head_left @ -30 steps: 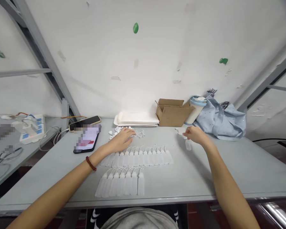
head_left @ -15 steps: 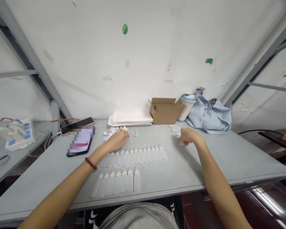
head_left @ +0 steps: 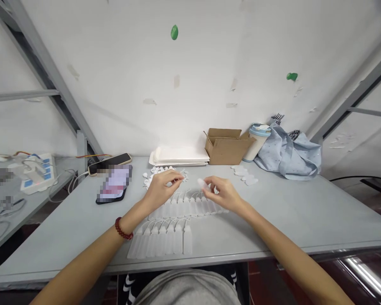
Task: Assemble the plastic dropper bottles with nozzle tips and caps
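White tags [head_left: 160, 241] are lying on the grey table [head_left: 288, 216] in two rows, one row near the table's front edge and the other just behind it. They are lying side by side, and thin white strings [head_left: 171, 222] are curling from their tops. In the front row, the last tag on the right is sitting a tiny bit apart from the others.

The right hand [head_left: 221, 192] is pinching a pale piece [head_left: 201, 183] between its thumb and fingers, up above the back row. The left hand [head_left: 162, 186] is making a narrow pinch, with its fingertips close together. I cannot tell if it is holding something thin. A red bead bracelet [head_left: 123, 228] is going around the left wrist.

Little white bits [head_left: 145, 175] are lying in a heap just behind the left hand. More white pieces [head_left: 246, 176] are lying farther right, in front of a cup [head_left: 256, 142] with a blue lid. A brown box [head_left: 229, 151] is standing open by the wall, between that cup and a white stack [head_left: 180, 156]. Two phones [head_left: 114, 186] are resting on the left side.
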A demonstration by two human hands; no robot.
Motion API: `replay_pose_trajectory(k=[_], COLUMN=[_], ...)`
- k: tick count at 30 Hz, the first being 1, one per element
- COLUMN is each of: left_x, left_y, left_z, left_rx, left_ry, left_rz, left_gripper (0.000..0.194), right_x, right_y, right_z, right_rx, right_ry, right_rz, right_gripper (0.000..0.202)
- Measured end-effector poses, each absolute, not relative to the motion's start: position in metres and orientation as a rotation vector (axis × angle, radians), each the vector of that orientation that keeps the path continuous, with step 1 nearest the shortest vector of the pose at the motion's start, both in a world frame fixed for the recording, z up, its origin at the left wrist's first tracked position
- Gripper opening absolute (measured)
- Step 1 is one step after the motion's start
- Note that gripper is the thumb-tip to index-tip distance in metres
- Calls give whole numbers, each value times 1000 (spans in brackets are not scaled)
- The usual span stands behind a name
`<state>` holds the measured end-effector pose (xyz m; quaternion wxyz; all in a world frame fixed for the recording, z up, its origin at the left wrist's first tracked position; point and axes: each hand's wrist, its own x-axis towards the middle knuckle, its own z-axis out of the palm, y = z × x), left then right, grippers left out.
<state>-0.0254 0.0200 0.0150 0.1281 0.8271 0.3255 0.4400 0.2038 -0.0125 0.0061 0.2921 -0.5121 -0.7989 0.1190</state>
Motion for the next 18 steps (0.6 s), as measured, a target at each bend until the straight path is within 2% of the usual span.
replay_pose_trajectory(k=[2,5,9,18], left_x=[-18,-11,-10,-10], left_y=[8,-4,-8,-10], left_z=[18,20,19,16], left_rx=[2369,2318,2252,2395], left_ry=[892,855,888,820], left_rz=[1287,1294,1340,1374], left_gripper=[13,12,9,15], right_x=[190,180,181,182], right_y=[-24,-32,-29,-28], right_z=[1,-2,-4,-4], right_rx=[-1109,-958,-993,-1034], right_ry=[-2129,-2113,-2054,-2007], right_rz=[342,305,292,400], right_gripper=[18,18,18,20])
